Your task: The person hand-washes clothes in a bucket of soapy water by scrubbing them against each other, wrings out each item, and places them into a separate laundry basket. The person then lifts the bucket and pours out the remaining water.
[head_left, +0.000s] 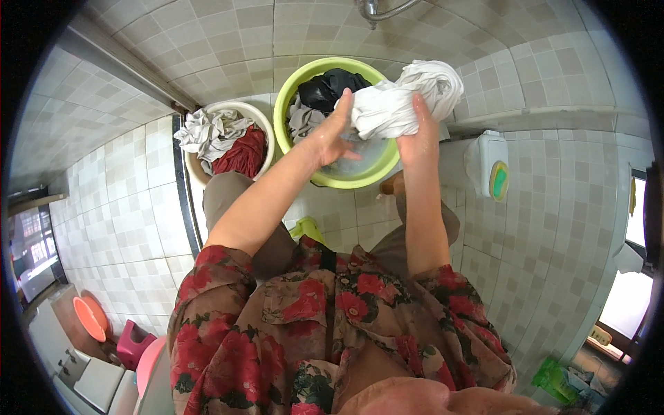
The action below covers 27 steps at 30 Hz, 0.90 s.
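Observation:
Above the right side of a yellow-green basin (279, 117), a bunched, twisted white cloth (387, 111) is held up in my right hand (418, 138). The thumb of that hand lies on the cloth's near side, and its other fingers are mostly hidden. My left hand (332, 142) is at the cloth's left end, over the basin, with thumb and fingers apart. Whether it touches the cloth, I cannot tell. Cloudy water (356, 162) shows in the basin beside a black garment (328, 90) and a grey garment (304, 119).
Left of the basin, a cream tub (265, 124) holds a light grey garment (218, 131) and a dark red one (242, 153). A shower fitting (373, 14) hangs from the tiled wall. A white container (487, 162) stands at right. Below me is a small green stool (308, 228).

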### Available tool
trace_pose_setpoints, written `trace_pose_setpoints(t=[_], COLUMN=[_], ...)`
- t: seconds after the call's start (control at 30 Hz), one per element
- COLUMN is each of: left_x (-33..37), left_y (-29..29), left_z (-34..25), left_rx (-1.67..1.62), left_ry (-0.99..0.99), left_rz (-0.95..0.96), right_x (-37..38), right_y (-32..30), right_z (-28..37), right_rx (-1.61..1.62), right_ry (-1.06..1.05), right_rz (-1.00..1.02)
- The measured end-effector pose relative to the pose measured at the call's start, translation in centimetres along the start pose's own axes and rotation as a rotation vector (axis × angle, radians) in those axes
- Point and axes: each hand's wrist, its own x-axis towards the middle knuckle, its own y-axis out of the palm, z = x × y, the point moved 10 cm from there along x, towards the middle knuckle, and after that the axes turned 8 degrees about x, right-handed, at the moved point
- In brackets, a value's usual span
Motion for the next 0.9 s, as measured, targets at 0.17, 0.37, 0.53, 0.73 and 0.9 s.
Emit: trace_pose_setpoints(t=[0.17, 0.37, 0.53, 0.73, 0.9], left_x=[3.5, 4.4, 1.6, -1.5, 1.1], left_y=[0.1, -2.3, -2.5, -1.2, -1.9], left_z=[-1.2, 0.8, -1.3, -7.8, -5.7], left_rx=[-0.63, -0.551, -0.263, 0.734, 1.084], left_ry=[0.108, 0.132, 0.255, 0.847, 0.789], left_rz=[0.259, 0.085, -0.242, -0.606, -0.612], right_x=[-3.0, -0.8, 2.4, 6.4, 7.3], right_y=[-1.7, -0.4, -2.2, -5.8, -8.4], right_z=[-3.7, -2.6, -5.5, -6.5, -9.5], right_rx=[-0.157, -0.455, -0.043, -0.181, -0.67], right_ry=[0.021, -0.133, 0.302, 0.437, 0.508], right_rz=[0.083, 0.242, 0.2, 0.001, -0.011])
